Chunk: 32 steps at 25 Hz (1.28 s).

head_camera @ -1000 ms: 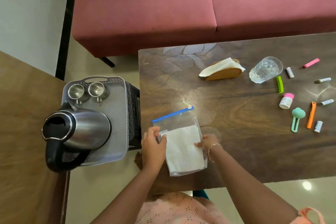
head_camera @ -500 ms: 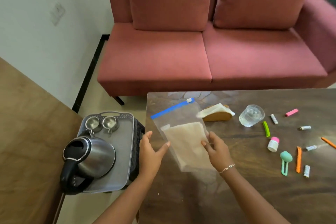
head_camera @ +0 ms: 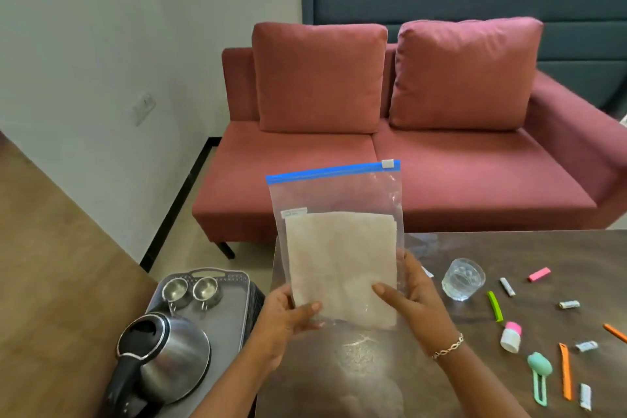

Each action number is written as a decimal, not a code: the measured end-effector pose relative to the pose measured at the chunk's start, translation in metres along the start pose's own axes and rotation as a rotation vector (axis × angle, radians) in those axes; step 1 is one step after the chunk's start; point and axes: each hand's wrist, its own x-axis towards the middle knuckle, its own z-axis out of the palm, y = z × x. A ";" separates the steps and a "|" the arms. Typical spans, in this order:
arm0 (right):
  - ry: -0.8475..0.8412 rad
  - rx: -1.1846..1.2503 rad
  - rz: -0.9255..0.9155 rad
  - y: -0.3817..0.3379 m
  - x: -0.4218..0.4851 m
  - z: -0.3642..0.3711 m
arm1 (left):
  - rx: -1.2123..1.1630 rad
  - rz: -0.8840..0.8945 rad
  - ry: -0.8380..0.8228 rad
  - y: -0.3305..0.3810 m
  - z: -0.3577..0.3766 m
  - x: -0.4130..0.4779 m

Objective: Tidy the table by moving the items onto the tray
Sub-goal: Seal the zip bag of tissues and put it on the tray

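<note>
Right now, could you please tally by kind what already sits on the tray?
Kettle: 1
Steel cups: 2
Total on the tray: 3

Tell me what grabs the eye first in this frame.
The clear zip bag with a folded white cloth inside, held upright at centre by the left hand and right hand. Behind it sits the red sofa; lower left, a steel kettle sits on the grey tray.
</note>
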 end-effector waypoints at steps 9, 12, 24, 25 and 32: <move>0.244 -0.499 -0.207 0.010 -0.007 -0.012 | 0.566 0.866 0.447 0.096 0.032 -0.026; 0.243 -0.531 -0.240 0.012 -0.010 -0.013 | 0.800 1.066 0.405 0.123 0.051 -0.034; 0.062 -0.530 -0.246 -0.014 -0.015 -0.008 | 0.831 1.015 0.096 0.126 0.070 -0.041; 0.072 -0.483 -0.258 -0.023 -0.014 -0.006 | 0.849 1.014 0.098 0.125 0.071 -0.041; 0.234 -0.253 -0.541 -0.073 0.002 0.028 | 0.938 0.993 0.076 0.116 0.072 -0.042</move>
